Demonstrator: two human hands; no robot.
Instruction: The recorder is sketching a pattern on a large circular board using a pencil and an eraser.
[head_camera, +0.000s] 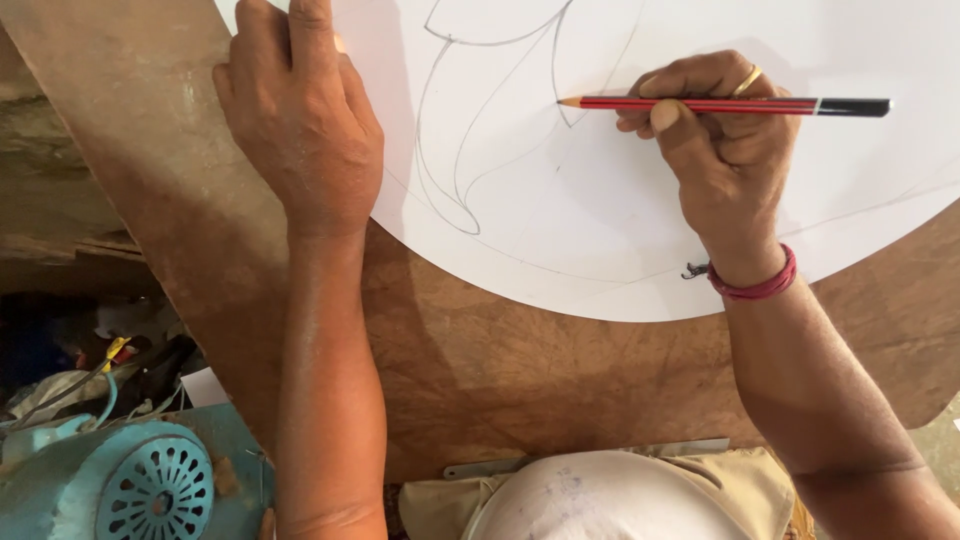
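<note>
Two hands, one pencil in right grip, one white sheet

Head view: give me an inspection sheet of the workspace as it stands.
Surface: brown wooden board, worn and stained.
Job's things: round white sheet with curved pencil lines; red and black pencil, tip on the sheet.
Clutter: metal strip at the board's near edge.
Grippers: left hand flat on the sheet's edge; right hand grips the pencil.
Cables: loose wires lower left.
Surroundings: teal motor housing with vented cover; dim clutter behind it.
</note>
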